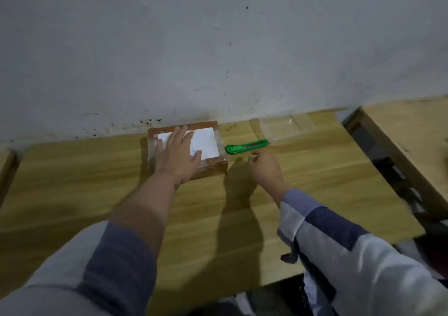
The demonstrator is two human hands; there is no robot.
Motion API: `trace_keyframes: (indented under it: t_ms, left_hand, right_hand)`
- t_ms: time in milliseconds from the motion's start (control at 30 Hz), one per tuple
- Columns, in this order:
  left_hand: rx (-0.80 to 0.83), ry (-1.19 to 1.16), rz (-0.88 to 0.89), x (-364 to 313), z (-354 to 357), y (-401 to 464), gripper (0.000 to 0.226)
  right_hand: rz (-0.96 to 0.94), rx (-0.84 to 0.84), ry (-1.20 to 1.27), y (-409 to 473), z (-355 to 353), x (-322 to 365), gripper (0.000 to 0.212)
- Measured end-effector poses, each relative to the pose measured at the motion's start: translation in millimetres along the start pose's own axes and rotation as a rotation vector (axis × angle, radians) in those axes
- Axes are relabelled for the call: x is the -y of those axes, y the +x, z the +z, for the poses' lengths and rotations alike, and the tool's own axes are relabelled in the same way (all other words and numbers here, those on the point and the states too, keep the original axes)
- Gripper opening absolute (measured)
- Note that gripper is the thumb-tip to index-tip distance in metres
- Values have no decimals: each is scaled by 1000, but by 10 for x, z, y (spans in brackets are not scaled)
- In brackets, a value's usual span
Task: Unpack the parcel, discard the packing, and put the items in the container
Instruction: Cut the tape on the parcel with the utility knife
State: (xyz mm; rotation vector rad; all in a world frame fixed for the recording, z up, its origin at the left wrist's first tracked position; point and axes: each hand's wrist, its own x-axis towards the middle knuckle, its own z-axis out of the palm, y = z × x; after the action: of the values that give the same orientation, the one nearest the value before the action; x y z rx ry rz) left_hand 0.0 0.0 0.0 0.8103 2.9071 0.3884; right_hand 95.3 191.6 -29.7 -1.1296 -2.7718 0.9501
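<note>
Parcel: a brown box (186,145) with a white label lay on the wooden table (97,194), against the wall.
Left hand: (177,155) lay flat on the parcel's top, fingers spread.
Right hand: (264,167) hovered right of the parcel, fingers loosely curled, holding nothing.
Cutter: a green knife (246,146) lay just beyond the right hand.
Container: possibly the blurred clear tray (281,127) behind it.

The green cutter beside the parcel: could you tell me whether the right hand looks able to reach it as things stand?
Probably yes. The right hand hovers just short of the green cutter, with only bare table between them; the left hand lies flat on the parcel, out of the way.
</note>
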Motion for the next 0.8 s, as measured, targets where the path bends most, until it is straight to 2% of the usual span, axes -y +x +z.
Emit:
trace_keyframes:
  t_ms: [167, 333, 433, 533, 633, 800]
  left_hand:
    - [70, 70, -48, 26, 194, 335, 63]
    - [84, 143, -65, 154, 423, 445, 68]
    - [62, 154, -70, 163, 504, 449, 69]
    - [60, 136, -70, 158, 507, 463, 68]
    - [72, 136, -72, 154, 492, 435, 68]
    - [84, 103, -75, 147, 464, 327, 68]
  right_hand:
    - [59, -50, -16, 413, 133, 95, 38]
    - [102, -17, -297, 688, 300, 176, 40]
    - [148, -35, -335, 739, 400, 218, 35]
    - [162, -71, -177, 761, 458, 240, 27]
    - [153, -47, 101, 754, 483, 233, 35]
    - [111, -11, 306, 550, 328, 204, 47]
